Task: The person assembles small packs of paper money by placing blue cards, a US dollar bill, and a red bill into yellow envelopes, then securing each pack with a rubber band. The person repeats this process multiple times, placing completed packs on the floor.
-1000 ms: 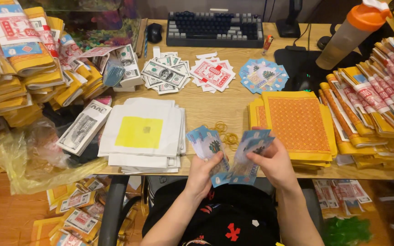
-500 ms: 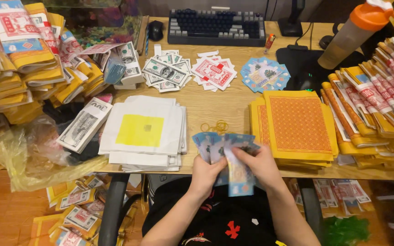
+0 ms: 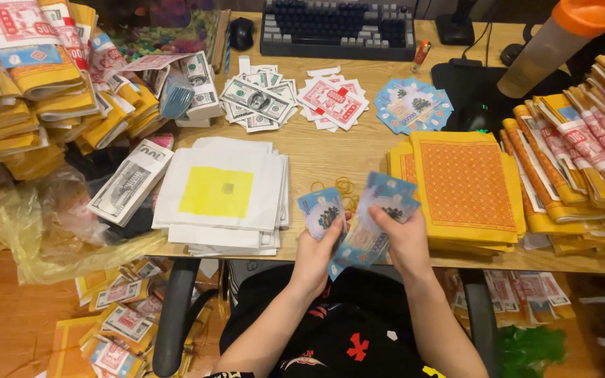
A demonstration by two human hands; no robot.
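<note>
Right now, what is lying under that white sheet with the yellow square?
Under the white sheet with the yellow square more white sheets show at the edges, stacked on the wooden desk. Their faces are covered.

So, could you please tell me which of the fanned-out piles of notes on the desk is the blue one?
The blue fanned pile lies farthest right, below the keyboard's right end. The red-and-white pile and the grey-green pile sit to its left.

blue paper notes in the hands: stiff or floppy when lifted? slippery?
Probably floppy: the blue paper notes fan and bend between the left hand and right hand, one drooping below the grip. Likely light, being thin sheets. Possibly slippery against each other, since they splay unevenly; a single-point pinch may let some slide out.
</note>
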